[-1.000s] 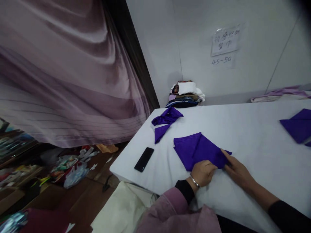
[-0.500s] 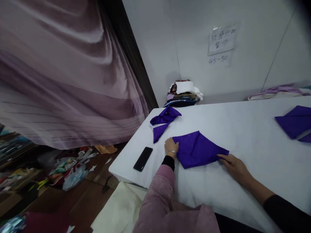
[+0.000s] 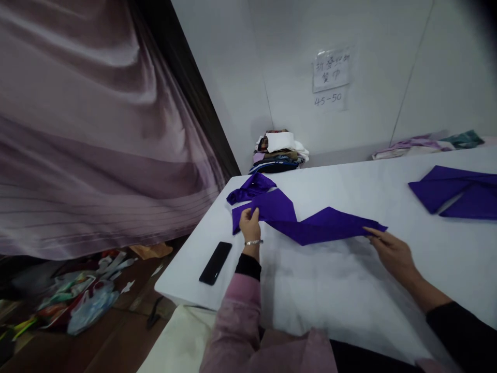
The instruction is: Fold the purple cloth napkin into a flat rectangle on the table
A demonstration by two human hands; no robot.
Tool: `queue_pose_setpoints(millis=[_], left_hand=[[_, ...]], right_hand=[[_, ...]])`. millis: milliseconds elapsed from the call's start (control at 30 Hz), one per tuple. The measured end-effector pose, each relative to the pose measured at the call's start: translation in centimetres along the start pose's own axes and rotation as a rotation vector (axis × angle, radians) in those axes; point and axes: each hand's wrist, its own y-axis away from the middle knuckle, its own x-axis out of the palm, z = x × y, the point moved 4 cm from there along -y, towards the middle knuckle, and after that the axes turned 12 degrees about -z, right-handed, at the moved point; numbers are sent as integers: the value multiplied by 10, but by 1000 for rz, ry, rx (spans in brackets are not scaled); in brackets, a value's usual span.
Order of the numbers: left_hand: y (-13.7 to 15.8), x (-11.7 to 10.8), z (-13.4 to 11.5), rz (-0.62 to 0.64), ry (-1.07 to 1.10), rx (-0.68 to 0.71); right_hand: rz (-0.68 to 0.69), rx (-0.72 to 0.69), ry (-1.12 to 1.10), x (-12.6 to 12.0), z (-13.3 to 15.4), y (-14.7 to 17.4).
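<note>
Head view of a white bench (image 3: 349, 290) with both hands stretching out a purple napkin (image 3: 310, 224). The left hand (image 3: 250, 227), wearing a thin bracelet, is extended forward from a pink sleeve and grips the napkin's left end, fingers closed over the cloth. The right hand (image 3: 392, 251), reaching from a dark sleeve at 4 o'clock, lies low and nearly flat, its fingertips (image 3: 371, 233) pressing the napkin's pointed right tip against the bench; whether they pinch it cannot be told. The napkin spans the two hands as a long, partly twisted band, wider at the left and narrowing to the right. A crumpled purple cloth (image 3: 250, 187) lies just beyond the left hand at 12 o'clock. A black phone (image 3: 215, 255) rests near the bench edge at 8 o'clock of the left hand. More purple napkins (image 3: 454, 190) lie well apart at 2 o'clock. A stack of folded fabrics (image 3: 280, 151) sits at the wall, below a paper sign (image 3: 332, 68).
</note>
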Motion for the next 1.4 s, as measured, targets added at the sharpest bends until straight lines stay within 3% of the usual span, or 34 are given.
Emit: queue_pose_setpoints(millis=[100,167,333,433,600,800,1100,1400], left_hand=[[20,-22,4,-6,236,-95],[43,-35,19,41,344,-186],[94,-64,68,142,100,-321],[105,-72,80,232,17,-331],[98,-77,72,248,2,-263],[92,-80,73,232,-93,-134],[86,-86,69,361,-527,28],[67,-84,61,297,-478,226]], right_hand=[[-85,-57,88,-37,11,-7],[-63,-111,121,-56,13,-1],[93,-148,121,-85,-11,38],[160,-100,129,-91,-27,57],[261,-82,177,-89,-41,69],[320,-78,184,-92,-38,66],[273,-150,157,-96,-18,60],[212,-142,65,-99,-4,56]])
